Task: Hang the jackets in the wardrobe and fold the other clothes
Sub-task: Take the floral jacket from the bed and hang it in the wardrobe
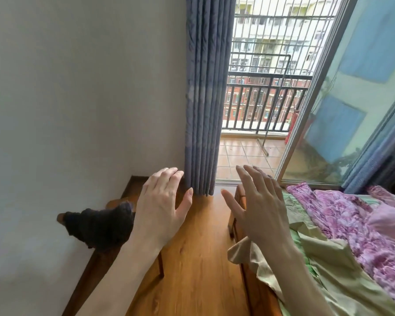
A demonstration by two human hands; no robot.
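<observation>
Head view shows both hands raised over the wooden floor (192, 258), holding nothing: the left hand (162, 213) has its fingers straight and close together, the right hand (260, 213) has its fingers spread wide. Clothes to be sorted lie on the bed (328, 270) at the right, a pink floral garment (342, 215) and a beige cloth (255, 261) whose edge hangs over the bed frame; a dark garment (100, 226) sits on a wooden piece by the wall at the left. No wardrobe is in view. A sound next move would be to take one garment by its shoulders or corners, so it opens flat. No brand, label or writing can be read.
</observation>
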